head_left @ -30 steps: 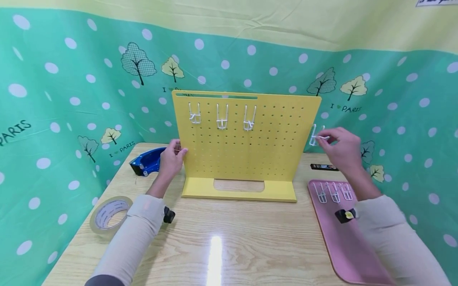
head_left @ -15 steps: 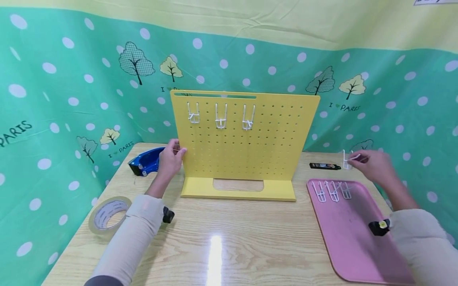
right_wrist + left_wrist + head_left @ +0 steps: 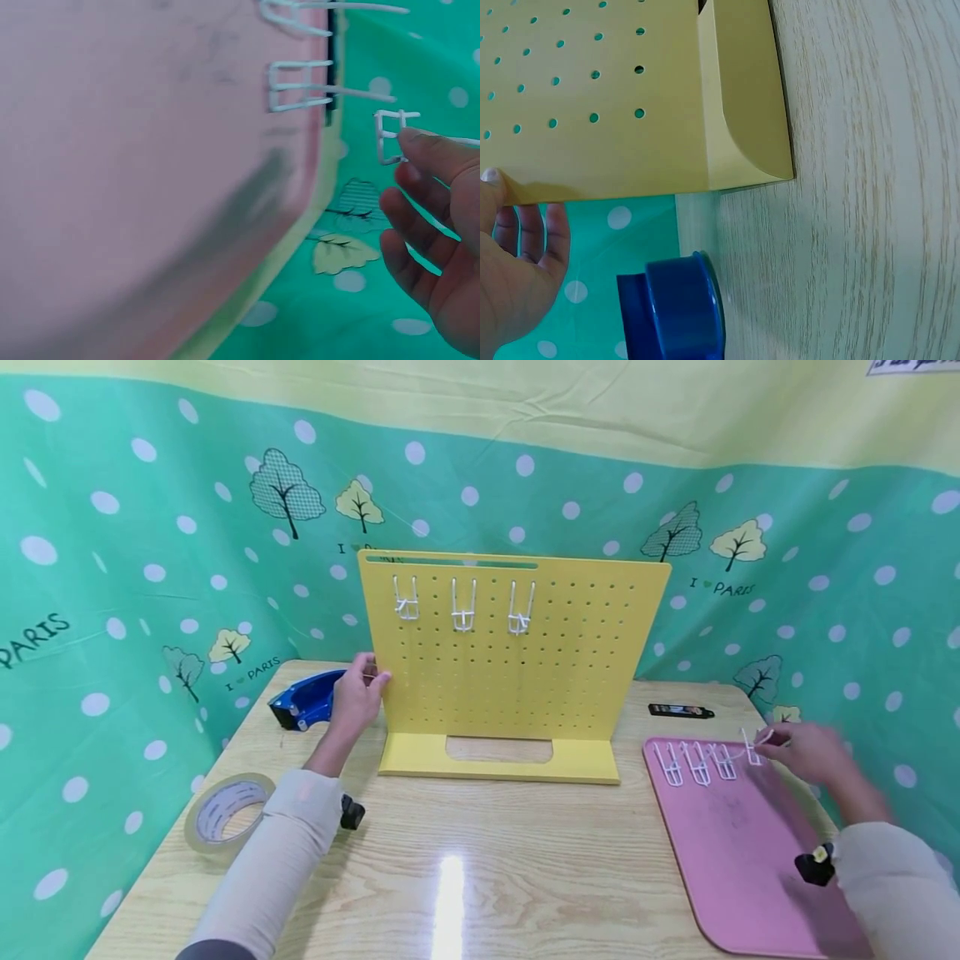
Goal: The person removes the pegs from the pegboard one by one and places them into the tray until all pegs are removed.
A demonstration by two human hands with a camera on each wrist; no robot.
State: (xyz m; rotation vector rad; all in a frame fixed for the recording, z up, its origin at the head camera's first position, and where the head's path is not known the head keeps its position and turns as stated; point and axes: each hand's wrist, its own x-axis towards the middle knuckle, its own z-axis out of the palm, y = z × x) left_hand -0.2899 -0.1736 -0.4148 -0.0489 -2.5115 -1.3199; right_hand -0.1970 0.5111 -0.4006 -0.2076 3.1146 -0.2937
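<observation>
A yellow pegboard (image 3: 480, 693) stands upright on its base, with three white wire hooks hung along its upper left, one of them the middle hook (image 3: 463, 617). My left hand (image 3: 357, 695) grips the board's left edge; in the left wrist view the thumb lies on the front and the fingers pass behind. Over the back right corner of the pink tray (image 3: 742, 877), my right hand (image 3: 813, 756) pinches a white pegboard hook (image 3: 388, 136) between thumb and forefinger. In the right wrist view that hook is apart from the tray. Other hooks (image 3: 699, 764) lie in a row along the tray's far edge.
Behind my left hand sits a blue tape dispenser (image 3: 309, 700). A roll of clear tape (image 3: 225, 814) lies at the table's left. A black marker-like stick (image 3: 681, 711) rests behind the tray. A patterned green curtain (image 3: 465, 477) encloses the table.
My right hand has carried the white hook from beside the board's right edge, rightward and down to the tray's back right corner. The left hand keeps its grip on the board.
</observation>
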